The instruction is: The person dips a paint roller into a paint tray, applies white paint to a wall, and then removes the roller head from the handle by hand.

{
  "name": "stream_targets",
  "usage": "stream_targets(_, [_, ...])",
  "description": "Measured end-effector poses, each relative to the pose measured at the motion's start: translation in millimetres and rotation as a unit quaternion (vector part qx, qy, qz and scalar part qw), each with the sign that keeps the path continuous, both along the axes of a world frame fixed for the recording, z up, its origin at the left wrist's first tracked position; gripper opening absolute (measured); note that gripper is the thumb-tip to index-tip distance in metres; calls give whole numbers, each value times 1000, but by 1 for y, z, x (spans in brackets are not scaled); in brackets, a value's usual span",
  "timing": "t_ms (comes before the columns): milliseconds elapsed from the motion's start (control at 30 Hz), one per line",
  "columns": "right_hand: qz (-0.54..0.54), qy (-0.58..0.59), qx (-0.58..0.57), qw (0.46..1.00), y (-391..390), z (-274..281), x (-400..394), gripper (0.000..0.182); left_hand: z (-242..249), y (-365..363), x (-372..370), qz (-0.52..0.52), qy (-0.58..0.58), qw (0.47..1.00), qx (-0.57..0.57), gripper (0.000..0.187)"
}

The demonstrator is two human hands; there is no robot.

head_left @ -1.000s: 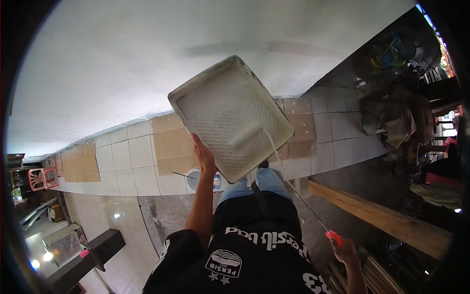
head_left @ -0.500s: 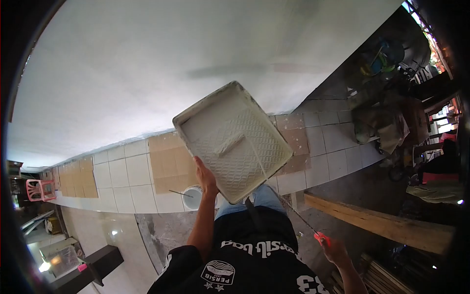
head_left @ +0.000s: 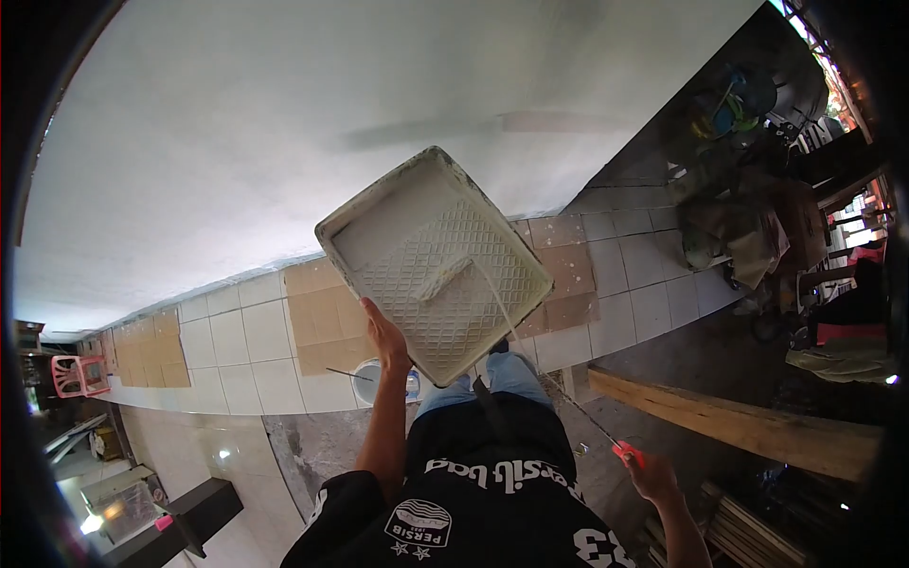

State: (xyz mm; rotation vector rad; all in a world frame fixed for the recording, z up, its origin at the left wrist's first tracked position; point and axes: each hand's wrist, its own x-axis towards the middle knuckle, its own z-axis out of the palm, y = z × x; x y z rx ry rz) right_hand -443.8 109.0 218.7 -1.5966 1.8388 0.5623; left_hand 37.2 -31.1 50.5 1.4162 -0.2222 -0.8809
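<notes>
My left hand grips a paint tray by its left edge, thumb on the near side. The tray is tilted in view, with a ribbed, paint-coated slope and a smoother well toward the wall. On the ribs rests the narrow head of a paint roller, covered in pale paint. Its thin rod crosses the tray's lower right rim and runs to a red handle. Around that handle my right hand is closed, low on the right. The palm side of my left hand is partly hidden by the tray.
A pale wall rises ahead, with greyish patches above the tray. Cardboard pieces lie on the white tiled ledge. A bucket with a stick stands beside my left forearm. At right a wooden beam extends outward; a pink chair is far left.
The tray has shifted slightly left and toward the wall in view, with my left hand. The roller head stays nearly in place, so it sits a little farther right on the ribs.
</notes>
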Motion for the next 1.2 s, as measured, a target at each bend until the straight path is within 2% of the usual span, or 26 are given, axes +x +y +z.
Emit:
stream_targets(67, [1,-3,0,1000,1,4,0,66,11,1,3,-1,20,1000,-23,77])
stream_targets(167, [6,-14,-23,1000,14,20,-9,73,6,5,10,16,41,999,9,77])
stream_targets(233, [-7,-16,-14,1000,16,32,-15,74,-4,6,11,16,9,1000,7,77])
stream_targets(333, [5,-19,-14,1000,12,21,-2,75,-7,8,7,10,11,1000,18,78])
stream_targets(433, [-22,-5,20,1000,5,1,4,57,-3,8,4,-2,-2,1000,28,79])
stream_targets(533, [-37,-51,3,998,7,2,7,56,4,4,6,-8,-17,999,27,79])
stream_targets(633, [-61,-41,2,997,20,2,-4,54,9,0,6,15,-4,999,33,79])
stream_targets(733, [-52,-25,4,998,26,0,-18,55,15,-4,4,24,-4,999,28,78])
stream_targets(833, [-5,-9,-40,999,33,-6,-34,66,12,-4,9,21,-37,999,20,77])
stream_targets(867, [-11,-21,-50,998,34,-6,-39,64,8,-5,10,19,-50,998,17,77])
stream_targets(933, [-26,-42,-69,996,25,11,-33,60,-1,-5,11,3,1,1000,3,77])
stream_targets(967, [-26,-40,-62,997,20,16,-26,62,-5,-2,12,-3,26,1000,-4,77])
stream_targets(1033, [-24,-37,-46,998,7,21,-8,65,-3,-4,9,2,-7,1000,7,76])
stream_targets(1133, [-119,-78,37,989,-5,17,-3,57,2,-11,6,4,-34,999,12,76])
stream_targets(1200, [-35,-91,-76,992,-2,20,-4,51,5,-12,7,6,-36,999,12,75])
